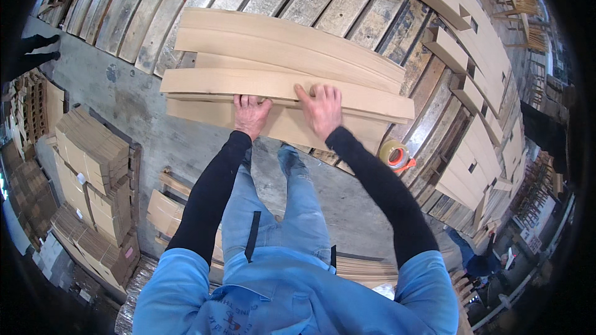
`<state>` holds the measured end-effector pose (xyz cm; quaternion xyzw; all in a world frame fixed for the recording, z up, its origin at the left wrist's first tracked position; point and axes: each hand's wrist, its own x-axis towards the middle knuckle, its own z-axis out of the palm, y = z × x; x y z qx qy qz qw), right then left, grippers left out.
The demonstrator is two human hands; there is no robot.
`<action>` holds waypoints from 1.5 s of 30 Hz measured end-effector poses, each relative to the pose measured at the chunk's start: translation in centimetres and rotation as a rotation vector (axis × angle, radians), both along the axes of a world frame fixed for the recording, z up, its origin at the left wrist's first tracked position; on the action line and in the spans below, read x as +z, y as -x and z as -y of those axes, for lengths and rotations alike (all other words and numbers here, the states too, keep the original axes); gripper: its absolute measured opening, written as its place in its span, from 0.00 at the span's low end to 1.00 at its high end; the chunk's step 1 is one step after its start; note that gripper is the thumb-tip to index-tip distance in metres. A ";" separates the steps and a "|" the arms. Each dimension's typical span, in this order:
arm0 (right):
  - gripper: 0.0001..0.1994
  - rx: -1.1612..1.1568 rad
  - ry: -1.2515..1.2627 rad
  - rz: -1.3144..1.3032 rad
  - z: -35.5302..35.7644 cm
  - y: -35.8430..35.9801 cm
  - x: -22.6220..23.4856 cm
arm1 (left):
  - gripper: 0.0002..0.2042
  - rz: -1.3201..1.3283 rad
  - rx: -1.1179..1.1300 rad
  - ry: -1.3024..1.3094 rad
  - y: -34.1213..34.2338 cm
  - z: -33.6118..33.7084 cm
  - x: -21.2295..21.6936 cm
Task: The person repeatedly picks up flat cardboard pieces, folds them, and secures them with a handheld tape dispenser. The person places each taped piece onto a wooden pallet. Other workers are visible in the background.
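A long, narrow piece of folded brown cardboard (223, 80) lies across a slatted wooden pallet surface in front of me. My left hand (251, 115) is closed on its near edge, with the fingertips on the fold and the thumb out to the right. To the right along the same edge, my right hand (323, 110) grips the cardboard, fingers curled over it and thumb pointing left. The undersides of both grips are hidden. Beyond the held piece lie more long cardboard sheets (267, 34), partly overlapped by it. Right of my right hand rests a roll of clear tape with an orange dispenser (395, 155).
Long folded cardboard boxes (465, 87) lie on the pallets at the right. Bundled cardboard stacks (93, 161) stand on the floor to my left. Another person (481, 263) is at the lower right, and someone's dark-clothed legs (37, 49) show at the far left.
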<state>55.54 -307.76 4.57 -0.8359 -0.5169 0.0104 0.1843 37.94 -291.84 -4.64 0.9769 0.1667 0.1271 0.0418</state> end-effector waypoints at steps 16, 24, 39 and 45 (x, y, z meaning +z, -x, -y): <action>0.22 -0.052 -0.240 0.019 3.9 3.3 -2.6 | 0.15 -0.278 -0.426 0.165 -5.1 -1.5 10.2; 0.36 -1.244 -0.621 -0.267 20.1 2.9 0.4 | 0.10 -0.052 -0.241 0.078 -9.5 -1.8 12.0; 0.19 -1.583 -0.884 -0.841 33.2 -0.5 -5.7 | 0.13 -0.192 -0.226 0.190 -9.4 -1.6 8.1; 0.23 -1.296 -1.080 -1.336 28.6 -1.4 5.3 | 0.13 -0.176 -0.211 0.138 -9.6 -1.2 7.9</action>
